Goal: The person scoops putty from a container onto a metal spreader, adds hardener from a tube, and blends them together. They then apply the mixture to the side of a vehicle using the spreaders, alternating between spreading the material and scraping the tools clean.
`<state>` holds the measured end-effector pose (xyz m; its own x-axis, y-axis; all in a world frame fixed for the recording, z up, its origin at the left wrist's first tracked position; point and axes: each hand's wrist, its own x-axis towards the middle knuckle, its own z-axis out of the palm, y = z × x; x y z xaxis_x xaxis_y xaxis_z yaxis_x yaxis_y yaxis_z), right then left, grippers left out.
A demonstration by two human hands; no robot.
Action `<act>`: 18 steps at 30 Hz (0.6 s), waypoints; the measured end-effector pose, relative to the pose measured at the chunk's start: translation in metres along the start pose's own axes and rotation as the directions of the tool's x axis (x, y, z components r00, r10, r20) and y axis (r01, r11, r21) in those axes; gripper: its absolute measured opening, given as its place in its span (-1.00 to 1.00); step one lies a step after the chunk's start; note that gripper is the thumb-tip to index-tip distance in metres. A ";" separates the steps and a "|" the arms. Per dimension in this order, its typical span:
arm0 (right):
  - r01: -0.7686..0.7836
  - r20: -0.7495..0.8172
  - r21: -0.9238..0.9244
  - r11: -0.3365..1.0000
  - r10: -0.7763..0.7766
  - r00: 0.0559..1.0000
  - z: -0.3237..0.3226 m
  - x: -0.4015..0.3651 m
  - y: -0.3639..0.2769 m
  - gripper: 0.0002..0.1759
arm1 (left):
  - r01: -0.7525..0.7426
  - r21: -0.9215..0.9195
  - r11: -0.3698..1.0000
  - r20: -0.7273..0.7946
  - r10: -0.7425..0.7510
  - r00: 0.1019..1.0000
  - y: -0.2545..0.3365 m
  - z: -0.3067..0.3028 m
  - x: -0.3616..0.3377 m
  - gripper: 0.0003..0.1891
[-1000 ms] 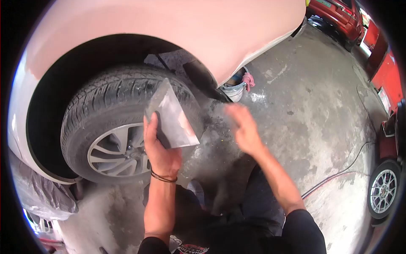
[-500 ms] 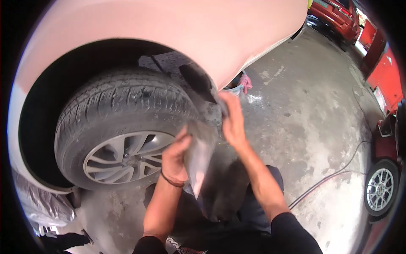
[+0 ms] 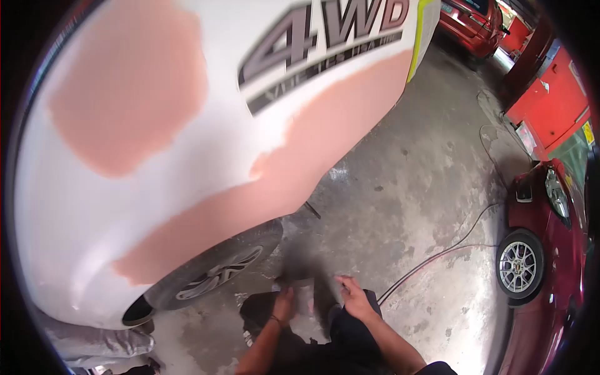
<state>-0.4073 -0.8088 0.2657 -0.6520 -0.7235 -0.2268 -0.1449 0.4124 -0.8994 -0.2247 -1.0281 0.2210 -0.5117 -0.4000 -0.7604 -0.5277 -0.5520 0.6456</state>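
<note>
My left hand (image 3: 285,305) is low in the view, its fingers closed on a flat grey sheet (image 3: 306,292) with a pale pinkish patch. Motion blur smears the sheet's upper part. Just to the right, my right hand (image 3: 356,299) has its fingers pinched together beside the sheet; I cannot tell what is in them. Both hands are over my knees, away from the car body. Above them is a white car panel (image 3: 206,147) with pink filler patches (image 3: 134,81) and a 4WD decal (image 3: 325,44). The car's wheel (image 3: 219,272) lies to the left of my hands.
A dark red car (image 3: 556,275) with a silver-spoked wheel (image 3: 520,265) stands at the right. Hoses (image 3: 431,255) run across the stained concrete floor (image 3: 406,181). Another red car (image 3: 469,25) is at the back. Grey plastic sheeting (image 3: 100,344) lies at lower left.
My view has risen, showing more of the panel and its decal. My right hand has left the wheel arch edge and come down near my knees, close to my left hand and the sheet.
</note>
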 end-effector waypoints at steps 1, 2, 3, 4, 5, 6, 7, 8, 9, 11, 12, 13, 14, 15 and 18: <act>0.029 0.062 -0.132 0.991 -0.021 0.998 -0.014 -0.013 -0.049 -0.33 | -0.045 0.019 0.999 -0.021 0.045 0.999 0.013 0.005 -0.029 -0.24; 0.072 0.125 -0.263 0.962 -0.040 0.991 -0.030 -0.023 -0.101 -0.29 | -0.096 0.036 0.995 -0.041 0.097 0.994 0.027 0.016 -0.056 -0.25; 0.125 0.191 -0.387 0.914 -0.053 0.980 -0.041 -0.031 -0.141 -0.26 | -0.146 0.052 0.988 -0.062 0.150 0.987 0.048 0.029 -0.087 -0.26; 0.199 0.146 -0.306 0.931 -0.161 0.976 -0.046 -0.040 -0.163 -0.20 | -0.191 0.108 0.976 -0.087 0.201 0.976 0.071 0.041 -0.117 -0.29; 0.228 0.120 -0.267 0.937 -0.202 0.972 -0.054 -0.047 -0.187 -0.23 | -0.230 0.163 0.959 -0.117 0.250 0.961 0.102 0.055 -0.151 -0.31; 0.254 0.092 -0.227 0.940 -0.239 0.967 -0.062 -0.056 -0.210 -0.26 | -0.262 0.220 0.940 -0.143 0.297 0.944 0.133 0.068 -0.184 -0.34; 0.273 0.061 -0.186 0.944 -0.266 0.962 -0.070 -0.069 -0.231 -0.29 | -0.314 0.286 0.905 -0.130 0.362 0.923 0.163 0.081 -0.220 -0.39; 0.310 0.003 -0.145 0.940 -0.313 0.950 -0.085 -0.081 -0.255 -0.34 | -0.362 0.354 0.862 -0.109 0.423 0.900 0.193 0.099 -0.255 -0.43; 0.326 -0.017 -0.120 0.938 -0.330 0.944 -0.098 -0.091 -0.273 -0.34 | -0.408 0.415 0.813 -0.087 0.482 0.872 0.216 0.113 -0.278 -0.47; 0.373 -0.038 -0.063 0.926 -0.375 0.926 -0.119 -0.108 -0.306 -0.35 | -0.550 0.424 0.719 -0.055 0.627 0.777 0.234 0.128 -0.303 -0.55; 0.391 0.002 -0.041 0.920 -0.391 0.920 -0.135 -0.115 -0.329 -0.35 | -0.611 0.428 0.666 -0.042 0.690 0.723 0.238 0.134 -0.314 -0.58; 0.424 0.018 -0.073 0.903 -0.424 0.906 -0.142 -0.118 -0.335 -0.35 | -0.621 0.469 0.628 -0.077 0.730 0.680 0.246 0.142 -0.324 -0.58; 0.455 0.029 -0.108 0.884 -0.455 0.890 -0.148 -0.122 -0.336 -0.35 | -0.629 0.510 0.587 -0.103 0.767 0.633 0.255 0.148 -0.331 -0.58; 0.484 0.037 -0.145 0.863 -0.484 0.874 -0.153 -0.123 -0.339 -0.35 | -0.633 0.550 0.545 -0.121 0.802 0.584 0.264 0.152 -0.334 -0.58; 0.592 0.055 -0.191 0.783 -0.594 0.803 -0.171 -0.121 -0.358 -0.35 | -0.711 0.465 0.528 -0.208 0.846 0.492 0.304 0.160 -0.343 -0.57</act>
<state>-0.4036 -0.7748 0.6792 -0.3968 -0.8560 0.3313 -0.6416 0.0005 -0.7670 -0.3180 -0.9416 0.6888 -0.5566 -0.8158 0.1573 -0.2301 0.3333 0.9143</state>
